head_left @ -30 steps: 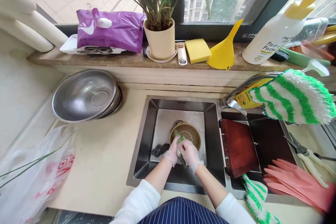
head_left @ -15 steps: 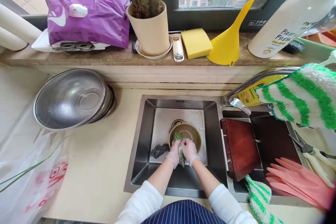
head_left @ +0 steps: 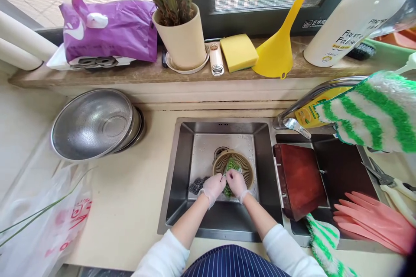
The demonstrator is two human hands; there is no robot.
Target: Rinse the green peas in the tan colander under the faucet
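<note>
Both my hands wear thin clear gloves and meet over the sink [head_left: 182,173]. They pinch a bag of green peas [head_left: 232,165], whose green contents show above and below my fingers. My left hand [head_left: 214,185] closes on the bag's left side, and my right hand [head_left: 236,181] grips its right side close by. Just beyond and under them, a round tan strainer basket [head_left: 248,169] sits in the basin. A dark metal scourer [head_left: 196,185] lies on the sink floor left of my left hand.
Metal colanders [head_left: 94,125] stand stacked on the left counter, near a plastic bag [head_left: 42,220]. The right basin holds a dark red box [head_left: 302,177]; pink gloves [head_left: 373,220] drape over its edge. A faucet [head_left: 294,126] rises between the basins. A potted plant [head_left: 182,39] occupies the sill.
The bag has turned between my hands, so more of the green peas shows. My left hand now lies more sideways, its wrist further left. The view has shifted slightly.
</note>
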